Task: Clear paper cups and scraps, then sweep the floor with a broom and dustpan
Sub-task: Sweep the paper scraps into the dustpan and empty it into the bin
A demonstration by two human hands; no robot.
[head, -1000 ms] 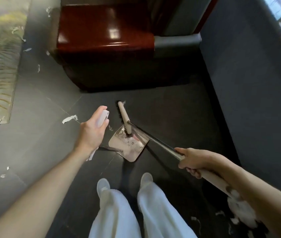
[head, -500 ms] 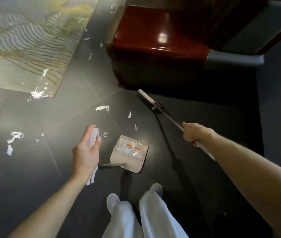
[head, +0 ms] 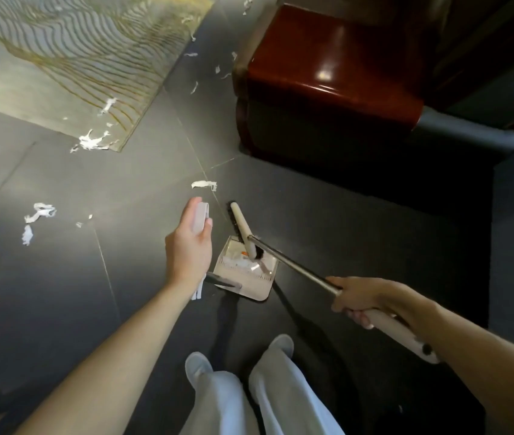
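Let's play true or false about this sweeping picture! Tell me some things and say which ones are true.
1. The right hand grips the broom. True.
2. The dustpan has nothing in it. False: white paper scraps lie inside.
3. The left hand holds the dustpan handle. True.
4. The floor is all swept. False: torn scraps lie on it and on the edge of the rug.
5. The broom head rests on the rug. False: it is at the dustpan's mouth, away from the rug.
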